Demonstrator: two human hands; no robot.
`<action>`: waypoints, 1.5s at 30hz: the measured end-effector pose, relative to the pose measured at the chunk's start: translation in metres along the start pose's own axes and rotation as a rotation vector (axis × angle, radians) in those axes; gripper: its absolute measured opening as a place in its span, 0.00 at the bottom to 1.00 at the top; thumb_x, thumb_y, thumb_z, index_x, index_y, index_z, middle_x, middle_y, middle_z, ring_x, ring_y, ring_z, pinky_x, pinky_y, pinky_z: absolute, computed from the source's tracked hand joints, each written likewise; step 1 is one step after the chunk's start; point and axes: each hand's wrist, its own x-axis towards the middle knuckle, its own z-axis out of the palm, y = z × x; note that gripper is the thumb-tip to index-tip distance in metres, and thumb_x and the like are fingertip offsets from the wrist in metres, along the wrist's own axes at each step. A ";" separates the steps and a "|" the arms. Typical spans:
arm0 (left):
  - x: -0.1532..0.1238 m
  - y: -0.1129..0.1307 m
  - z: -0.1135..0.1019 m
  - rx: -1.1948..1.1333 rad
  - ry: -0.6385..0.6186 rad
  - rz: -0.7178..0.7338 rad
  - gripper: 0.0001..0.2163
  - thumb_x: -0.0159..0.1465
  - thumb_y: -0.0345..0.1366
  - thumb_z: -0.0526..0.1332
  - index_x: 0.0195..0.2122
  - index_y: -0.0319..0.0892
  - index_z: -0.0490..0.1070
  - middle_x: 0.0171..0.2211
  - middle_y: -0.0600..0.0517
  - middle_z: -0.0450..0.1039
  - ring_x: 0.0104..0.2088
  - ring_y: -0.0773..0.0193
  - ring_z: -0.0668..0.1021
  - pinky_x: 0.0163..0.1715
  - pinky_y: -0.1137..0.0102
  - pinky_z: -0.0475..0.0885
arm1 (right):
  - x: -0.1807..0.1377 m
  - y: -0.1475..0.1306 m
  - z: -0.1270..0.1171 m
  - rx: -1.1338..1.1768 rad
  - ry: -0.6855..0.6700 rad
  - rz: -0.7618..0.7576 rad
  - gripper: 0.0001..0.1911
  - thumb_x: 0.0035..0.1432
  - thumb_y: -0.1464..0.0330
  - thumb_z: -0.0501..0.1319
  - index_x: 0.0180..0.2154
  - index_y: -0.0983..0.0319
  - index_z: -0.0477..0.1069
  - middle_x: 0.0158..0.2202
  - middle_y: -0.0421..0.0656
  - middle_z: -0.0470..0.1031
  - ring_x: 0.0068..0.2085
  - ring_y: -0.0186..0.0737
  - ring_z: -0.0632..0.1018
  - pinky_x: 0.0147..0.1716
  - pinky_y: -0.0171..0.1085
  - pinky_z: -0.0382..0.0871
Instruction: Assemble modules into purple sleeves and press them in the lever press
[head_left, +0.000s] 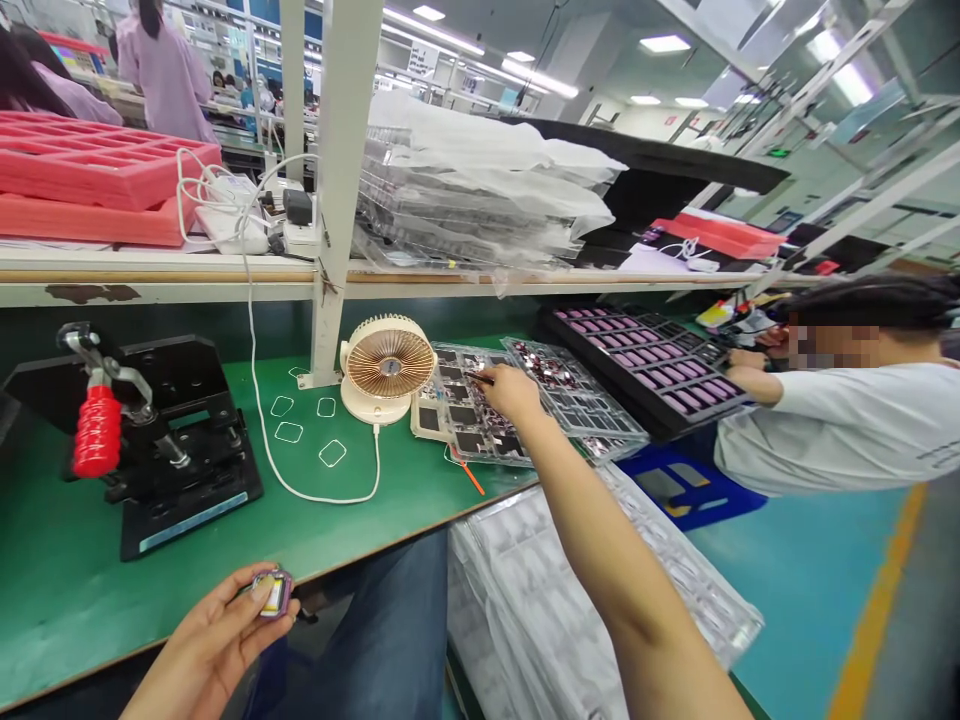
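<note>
My left hand [217,630] is near the front edge of the green bench and pinches a small purple-framed part [272,592] between thumb and fingers. My right hand [510,390] is stretched out over a clear plastic tray [465,415] of small dark parts, fingers closed on a thin dark tool [478,377]. An orange-handled tool [469,472] lies by the tray's near edge.
A black press jig with a red handle [97,430] stands at left. A small beige fan [386,365] with a white cable sits mid-bench. A second clear tray [577,395] and a black tray of purple parts [652,365] lie right, where a co-worker [847,420] leans. Stacked trays [525,610] sit below.
</note>
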 end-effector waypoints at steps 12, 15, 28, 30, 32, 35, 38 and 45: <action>-0.009 0.002 0.001 0.031 -0.047 0.058 0.24 0.54 0.39 0.81 0.51 0.36 0.84 0.45 0.40 0.84 0.37 0.58 0.83 0.34 0.71 0.81 | 0.004 0.009 -0.006 0.122 -0.004 -0.034 0.16 0.73 0.59 0.65 0.54 0.62 0.76 0.54 0.48 0.79 0.54 0.47 0.80 0.57 0.53 0.76; -0.007 0.001 -0.001 0.030 -0.038 0.060 0.21 0.55 0.36 0.81 0.48 0.35 0.84 0.48 0.39 0.84 0.40 0.57 0.84 0.39 0.70 0.83 | 0.002 0.010 -0.010 0.178 0.026 0.026 0.15 0.73 0.58 0.64 0.51 0.63 0.77 0.51 0.46 0.80 0.51 0.46 0.81 0.55 0.51 0.77; 0.001 0.012 0.016 -0.199 -0.193 0.050 0.15 0.56 0.33 0.81 0.42 0.35 0.84 0.35 0.47 0.79 0.34 0.65 0.81 0.39 0.70 0.81 | -0.155 -0.119 -0.041 0.734 0.084 -0.024 0.20 0.64 0.48 0.65 0.45 0.54 0.84 0.40 0.46 0.86 0.38 0.51 0.84 0.39 0.44 0.78; 0.004 0.012 0.019 -0.237 -0.186 0.069 0.14 0.57 0.33 0.80 0.42 0.36 0.84 0.34 0.48 0.79 0.34 0.65 0.80 0.40 0.70 0.80 | -0.212 -0.168 -0.029 1.116 -0.142 -0.174 0.18 0.61 0.47 0.69 0.41 0.53 0.85 0.41 0.46 0.86 0.35 0.48 0.83 0.33 0.43 0.78; 0.005 0.011 0.019 -0.255 -0.172 0.105 0.13 0.57 0.33 0.80 0.42 0.37 0.83 0.34 0.49 0.79 0.35 0.64 0.81 0.41 0.69 0.80 | -0.256 -0.212 -0.019 1.315 -0.311 -0.223 0.16 0.60 0.49 0.71 0.40 0.53 0.86 0.38 0.45 0.86 0.29 0.43 0.80 0.28 0.40 0.75; 0.004 0.011 0.015 -0.249 -0.143 0.167 0.13 0.56 0.33 0.81 0.40 0.38 0.83 0.35 0.49 0.80 0.35 0.64 0.81 0.42 0.67 0.79 | -0.283 -0.256 -0.007 1.441 -0.430 -0.182 0.16 0.60 0.50 0.72 0.39 0.54 0.87 0.35 0.44 0.85 0.26 0.40 0.77 0.25 0.39 0.73; 0.001 0.012 0.008 -0.236 -0.114 0.214 0.15 0.55 0.34 0.81 0.40 0.37 0.83 0.36 0.49 0.81 0.35 0.64 0.81 0.43 0.66 0.79 | -0.282 -0.270 0.001 1.485 -0.514 -0.117 0.18 0.59 0.48 0.73 0.40 0.55 0.86 0.34 0.45 0.85 0.29 0.44 0.80 0.29 0.42 0.77; 0.000 0.012 -0.001 -0.223 -0.051 0.262 0.18 0.51 0.35 0.83 0.40 0.37 0.84 0.36 0.47 0.83 0.35 0.62 0.82 0.43 0.65 0.79 | -0.279 -0.271 0.011 1.467 -0.600 -0.129 0.20 0.59 0.48 0.73 0.41 0.56 0.86 0.31 0.44 0.83 0.34 0.48 0.82 0.36 0.46 0.81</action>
